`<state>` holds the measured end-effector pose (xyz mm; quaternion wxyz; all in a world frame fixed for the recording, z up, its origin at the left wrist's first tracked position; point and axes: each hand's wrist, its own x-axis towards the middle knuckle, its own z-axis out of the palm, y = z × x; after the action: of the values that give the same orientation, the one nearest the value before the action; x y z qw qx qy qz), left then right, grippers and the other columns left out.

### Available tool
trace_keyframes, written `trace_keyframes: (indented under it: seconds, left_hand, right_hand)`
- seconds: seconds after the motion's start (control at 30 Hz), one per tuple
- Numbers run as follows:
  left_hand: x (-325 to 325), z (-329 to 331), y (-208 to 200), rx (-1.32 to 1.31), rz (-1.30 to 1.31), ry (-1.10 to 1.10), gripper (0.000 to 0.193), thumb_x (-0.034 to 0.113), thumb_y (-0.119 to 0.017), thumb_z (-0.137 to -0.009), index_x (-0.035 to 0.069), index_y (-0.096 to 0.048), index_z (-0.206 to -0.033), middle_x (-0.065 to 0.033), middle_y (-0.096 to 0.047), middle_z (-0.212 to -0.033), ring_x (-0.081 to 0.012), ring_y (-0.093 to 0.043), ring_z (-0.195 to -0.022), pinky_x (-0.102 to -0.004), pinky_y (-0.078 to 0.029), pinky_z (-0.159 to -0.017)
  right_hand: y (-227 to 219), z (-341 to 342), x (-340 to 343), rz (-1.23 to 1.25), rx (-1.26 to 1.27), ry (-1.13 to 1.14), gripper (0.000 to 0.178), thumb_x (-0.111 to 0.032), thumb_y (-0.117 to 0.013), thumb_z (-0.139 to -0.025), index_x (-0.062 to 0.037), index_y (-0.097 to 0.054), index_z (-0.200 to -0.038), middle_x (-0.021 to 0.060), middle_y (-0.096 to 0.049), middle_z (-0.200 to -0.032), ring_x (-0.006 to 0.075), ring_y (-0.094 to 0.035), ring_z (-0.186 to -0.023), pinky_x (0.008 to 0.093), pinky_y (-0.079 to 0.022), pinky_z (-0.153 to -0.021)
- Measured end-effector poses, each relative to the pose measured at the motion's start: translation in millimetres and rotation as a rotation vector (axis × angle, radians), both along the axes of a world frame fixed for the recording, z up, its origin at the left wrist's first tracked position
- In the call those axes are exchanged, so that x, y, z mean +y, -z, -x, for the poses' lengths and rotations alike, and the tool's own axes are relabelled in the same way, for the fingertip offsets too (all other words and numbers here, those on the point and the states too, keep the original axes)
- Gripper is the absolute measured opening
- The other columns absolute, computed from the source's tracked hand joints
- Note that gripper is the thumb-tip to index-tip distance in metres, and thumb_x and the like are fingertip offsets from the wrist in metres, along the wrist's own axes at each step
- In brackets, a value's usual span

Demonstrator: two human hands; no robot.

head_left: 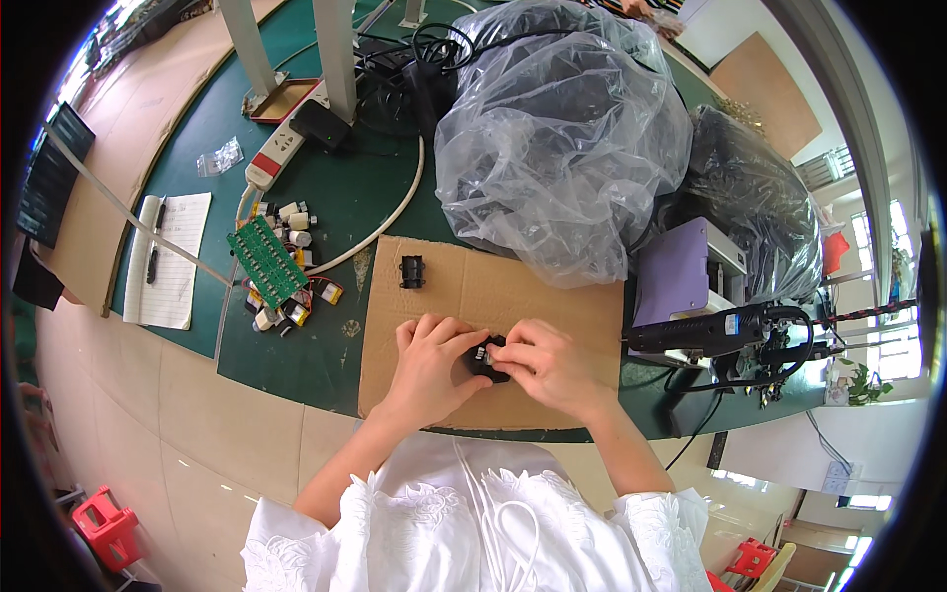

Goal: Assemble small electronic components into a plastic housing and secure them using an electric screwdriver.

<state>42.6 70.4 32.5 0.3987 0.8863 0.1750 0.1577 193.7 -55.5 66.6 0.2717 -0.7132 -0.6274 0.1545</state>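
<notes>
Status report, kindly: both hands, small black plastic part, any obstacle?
Left hand holds small black plastic part; right hand touches it. Black rectangular plastic holder lies apart on brown cardboard sheet. No obstruction visible.

Left hand [430,363] and right hand [543,367] partly hide the small black piece [477,363]

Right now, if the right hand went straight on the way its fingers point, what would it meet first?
The right hand would first meet the small black part, which it seems to touch; past that, likely the left hand, though depth is unclear.
</notes>
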Motion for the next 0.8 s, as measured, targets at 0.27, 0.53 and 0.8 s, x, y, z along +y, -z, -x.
trace_keyframes:
  seconds: [0.27, 0.53, 0.8]
  left_hand:
    - [4, -2, 0, -0.013, -0.001, 0.034, 0.051, 0.022, -0.081, -0.061, 0.011, -0.066, -0.108, -0.0024, -0.060, -0.102, -0.0222, -0.050, -0.102, -0.0398, -0.028, -0.095]
    - [9, 0, -10, -0.136, 0.259, 0.140, 0.056, 0.002, -0.077, -0.064, 0.008, -0.060, -0.116, -0.0114, -0.056, -0.106, -0.0293, -0.055, -0.100, -0.0358, -0.047, -0.085]
    - [3, -2, -16, -0.281, 0.829, 0.096, 0.043, -0.003, -0.069, -0.077, -0.001, -0.057, -0.118, -0.0104, -0.061, -0.104, -0.0181, -0.062, -0.095, -0.0296, -0.050, -0.083]
  right_hand:
    - [14, 7, -5, -0.073, 0.065, 0.083, 0.012, -0.007, -0.071, -0.077, -0.0048, -0.067, -0.089, 0.0043, -0.059, -0.079, 0.0197, -0.059, -0.073, 0.0320, -0.047, -0.062]
    - [1, 6, -8, -0.030, 0.445, 0.350, 0.037, -0.011, -0.077, -0.075, -0.0066, -0.064, -0.110, 0.0031, -0.062, -0.084, 0.0117, -0.056, -0.069, 0.0258, -0.046, -0.063]
    - [-1, 2, -13, 0.053, 0.718, 0.283, 0.035, -0.011, -0.076, -0.078, -0.0012, -0.063, -0.109, 0.0051, -0.067, -0.089, 0.0100, -0.061, -0.077, 0.0243, -0.049, -0.069]
